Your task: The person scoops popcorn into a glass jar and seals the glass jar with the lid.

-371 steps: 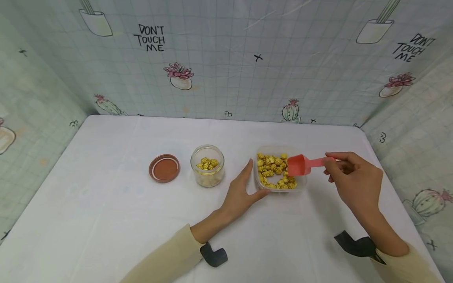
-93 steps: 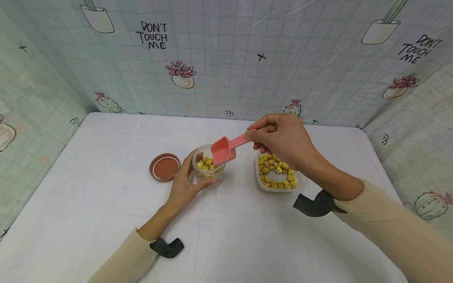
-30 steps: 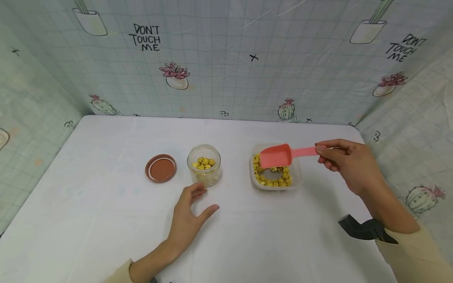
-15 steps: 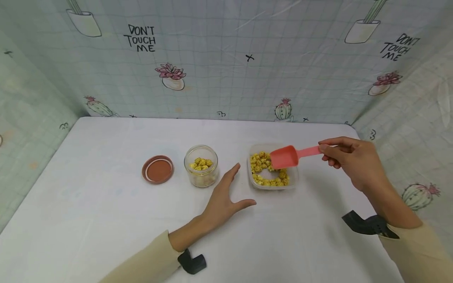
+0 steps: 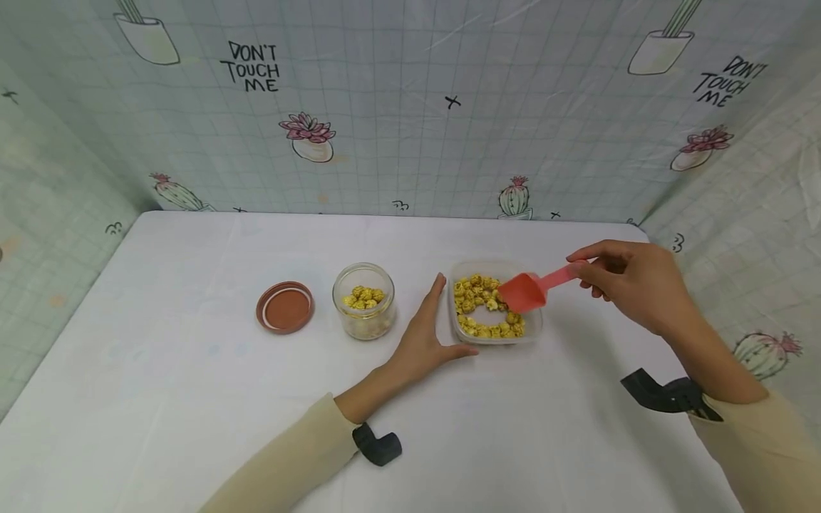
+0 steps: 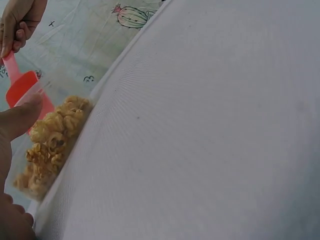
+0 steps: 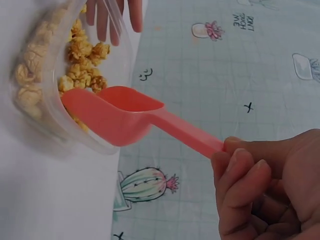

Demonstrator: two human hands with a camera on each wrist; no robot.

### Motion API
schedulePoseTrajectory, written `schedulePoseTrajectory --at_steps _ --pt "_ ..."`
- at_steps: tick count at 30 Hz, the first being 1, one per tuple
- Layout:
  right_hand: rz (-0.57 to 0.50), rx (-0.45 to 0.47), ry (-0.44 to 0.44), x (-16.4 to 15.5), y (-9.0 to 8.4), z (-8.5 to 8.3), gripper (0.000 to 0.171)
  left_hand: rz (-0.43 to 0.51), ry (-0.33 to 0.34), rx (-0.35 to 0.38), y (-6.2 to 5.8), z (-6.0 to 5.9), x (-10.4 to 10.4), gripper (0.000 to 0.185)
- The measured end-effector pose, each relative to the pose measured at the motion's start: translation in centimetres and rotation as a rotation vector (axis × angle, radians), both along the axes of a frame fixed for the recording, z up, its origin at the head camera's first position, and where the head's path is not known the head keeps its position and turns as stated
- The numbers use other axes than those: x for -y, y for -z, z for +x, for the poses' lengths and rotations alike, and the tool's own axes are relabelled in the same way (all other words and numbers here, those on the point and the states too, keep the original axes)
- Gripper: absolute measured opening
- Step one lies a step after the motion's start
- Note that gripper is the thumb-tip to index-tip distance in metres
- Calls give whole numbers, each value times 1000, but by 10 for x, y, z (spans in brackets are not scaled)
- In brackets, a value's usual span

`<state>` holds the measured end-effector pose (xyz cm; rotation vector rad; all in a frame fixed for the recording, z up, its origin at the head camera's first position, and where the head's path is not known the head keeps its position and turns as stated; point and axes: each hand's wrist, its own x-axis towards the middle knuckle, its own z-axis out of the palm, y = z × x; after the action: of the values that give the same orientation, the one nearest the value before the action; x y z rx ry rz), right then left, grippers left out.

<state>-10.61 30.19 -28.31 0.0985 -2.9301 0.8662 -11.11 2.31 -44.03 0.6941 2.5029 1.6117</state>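
Your desk [image 5: 192, 399] carries everything toward its far edge, and the printed backdrop [image 5: 410, 128] behind it reads "DON'T TOUCH ME" at 2 spots. Your left hand [image 5: 423, 342] lies open, fingers straight against the left wall of the clear tub [image 5: 535, 329], thumb along its near side. Your right hand [image 5: 631, 285] pinches the handle end of the red scoop [image 5: 529, 288]; the scoop's long axis runs from that hand leftward and down, its bowl tipped into the popcorn [image 5: 477, 313] at the tub's right side. The glass jar [image 5: 363, 301] stands just left of your left hand, partly filled, its brown lid [image 5: 285, 307] lying beside it toward the left edge.
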Motion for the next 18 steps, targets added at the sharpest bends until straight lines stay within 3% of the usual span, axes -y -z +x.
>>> schedulePoseTrajectory --at_steps 7,18 --pt "105 -81 -115 8 -7 -6 16 -2 18 27 -1 -2 -6 124" --pt "185 -80 -251 15 -13 -9 10 0 38 21 0 -6 -7 121"
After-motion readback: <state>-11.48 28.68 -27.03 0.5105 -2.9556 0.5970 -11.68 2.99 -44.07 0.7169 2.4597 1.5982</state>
